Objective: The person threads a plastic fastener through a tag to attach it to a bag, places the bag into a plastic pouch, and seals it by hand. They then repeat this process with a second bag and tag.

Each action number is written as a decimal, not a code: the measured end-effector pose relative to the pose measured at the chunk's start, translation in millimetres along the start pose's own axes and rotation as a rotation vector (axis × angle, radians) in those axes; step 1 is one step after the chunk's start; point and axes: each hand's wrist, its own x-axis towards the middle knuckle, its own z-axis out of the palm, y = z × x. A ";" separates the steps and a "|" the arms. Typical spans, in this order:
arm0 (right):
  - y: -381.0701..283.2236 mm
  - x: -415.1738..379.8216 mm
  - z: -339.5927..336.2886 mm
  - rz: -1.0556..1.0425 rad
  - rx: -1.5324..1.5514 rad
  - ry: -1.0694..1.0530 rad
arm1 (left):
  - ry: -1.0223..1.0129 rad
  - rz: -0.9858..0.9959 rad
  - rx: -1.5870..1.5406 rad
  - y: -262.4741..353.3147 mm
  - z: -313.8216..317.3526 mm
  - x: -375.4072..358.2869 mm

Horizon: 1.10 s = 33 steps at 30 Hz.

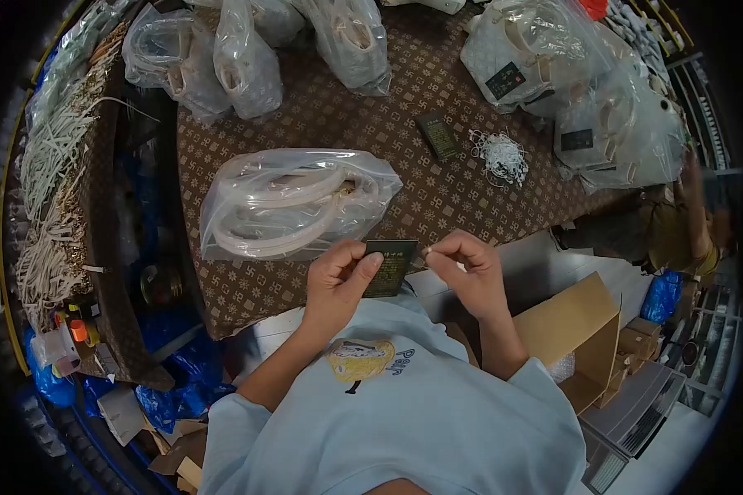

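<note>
My left hand point(336, 280) pinches a dark green hang tag point(392, 268) with small gold print at its left edge, in front of my chest. Just right of the tag, my right hand point(470, 271) is closed in a pinch near its upper corner. Whatever lies between those fingertips is too small to make out. Beyond my hands, a clear plastic bag point(297, 206) with pale looped handles inside lies on the patterned brown cloth. Further back are a stack of dark tags point(437, 136) and a tangled pile of white tag strings point(501, 157).
Several plastic-wrapped pale bags point(252, 66) stand at the back left. More wrapped bags with dark tags point(545, 58) crowd the back right. An open cardboard box point(574, 330) is low on my right. Bundled pale straps point(58, 181) hang at left. Another person point(677, 227) is at far right.
</note>
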 end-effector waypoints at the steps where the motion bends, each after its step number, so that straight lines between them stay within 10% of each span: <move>1: -5.2 -0.7 5.6 -0.019 -0.138 -0.038 | 0.033 0.003 0.044 1.7 1.8 0.1; 18: 0.5 17.6 39.1 -0.047 -0.411 -0.040 | 0.058 0.570 0.699 21.9 -12.1 7.8; 24: 5.9 19.9 31.8 0.206 0.004 -0.054 | -0.021 0.624 0.734 26.5 -12.6 11.0; 33: 9.5 11.2 36.1 -0.103 -0.197 0.063 | -0.045 0.076 0.201 18.0 -0.7 11.7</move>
